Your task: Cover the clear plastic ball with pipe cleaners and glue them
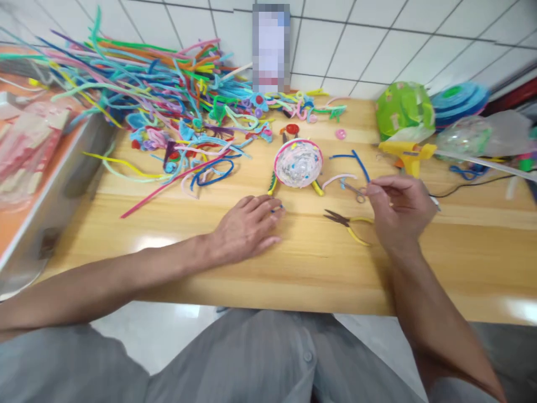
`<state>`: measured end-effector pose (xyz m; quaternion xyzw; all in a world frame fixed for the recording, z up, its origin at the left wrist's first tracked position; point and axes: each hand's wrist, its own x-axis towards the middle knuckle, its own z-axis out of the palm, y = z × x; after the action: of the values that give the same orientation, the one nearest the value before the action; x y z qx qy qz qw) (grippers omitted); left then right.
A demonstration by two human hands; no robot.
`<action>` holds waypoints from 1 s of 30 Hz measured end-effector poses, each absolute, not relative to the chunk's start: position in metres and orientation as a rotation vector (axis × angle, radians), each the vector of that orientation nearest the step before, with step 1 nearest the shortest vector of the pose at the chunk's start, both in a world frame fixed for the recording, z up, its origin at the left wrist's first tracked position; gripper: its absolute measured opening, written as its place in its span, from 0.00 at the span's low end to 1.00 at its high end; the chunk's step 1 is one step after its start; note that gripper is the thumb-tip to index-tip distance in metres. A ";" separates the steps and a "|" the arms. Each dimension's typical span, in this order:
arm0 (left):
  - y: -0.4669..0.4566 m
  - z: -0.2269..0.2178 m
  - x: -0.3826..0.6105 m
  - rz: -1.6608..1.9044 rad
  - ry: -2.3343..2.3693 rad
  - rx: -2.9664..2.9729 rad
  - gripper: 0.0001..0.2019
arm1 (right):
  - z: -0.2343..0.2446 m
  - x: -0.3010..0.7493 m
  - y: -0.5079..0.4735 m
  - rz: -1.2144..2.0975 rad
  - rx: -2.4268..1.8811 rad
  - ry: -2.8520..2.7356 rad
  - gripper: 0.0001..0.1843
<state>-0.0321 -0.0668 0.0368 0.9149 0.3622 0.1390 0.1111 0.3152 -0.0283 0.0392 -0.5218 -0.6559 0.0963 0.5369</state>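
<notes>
My right hand (400, 212) is closed in a pinch on the end of a blue pipe cleaner (361, 165), which sticks up from the fingertips and bends to the left. My left hand (247, 228) lies flat on the wooden table (268, 280), fingers stretched out. A short blue piece (276, 209) shows at its fingertips, partly hidden. Beyond the hands sits a small round bowl (298, 162) with a pink rim and speckled contents, on top of a tool with green-and-yellow handles (272, 183). Yellow-handled pliers (346, 221) lie open between my hands, beside small scissors (358, 193).
A large heap of coloured pipe cleaners (168, 95) fills the back left. A yellow glue gun (409, 154), a green roll (405, 112) and blue spools (459, 101) stand at the back right. A blurred-out phone-like panel (271, 50) leans on the tiled wall.
</notes>
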 end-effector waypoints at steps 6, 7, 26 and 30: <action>-0.087 0.001 -0.018 0.414 1.093 2.703 0.38 | 0.047 0.341 -0.005 0.176 -1.291 -1.293 0.12; -0.089 -0.001 -0.017 0.433 1.094 2.705 0.38 | 0.047 0.345 -0.002 0.173 -1.314 -1.291 0.13; -0.085 0.014 -0.024 0.771 0.878 2.430 0.15 | 0.056 0.352 0.031 -0.022 -2.157 -1.649 0.08; -0.081 0.030 -0.025 0.855 0.815 1.979 0.10 | 0.088 0.339 -0.009 0.584 -1.624 -1.575 0.06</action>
<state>-0.0248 -0.0813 0.0303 0.7846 0.3231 0.3391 0.4063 0.3389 -0.0090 0.0884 -0.6395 -0.6201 0.2301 0.3919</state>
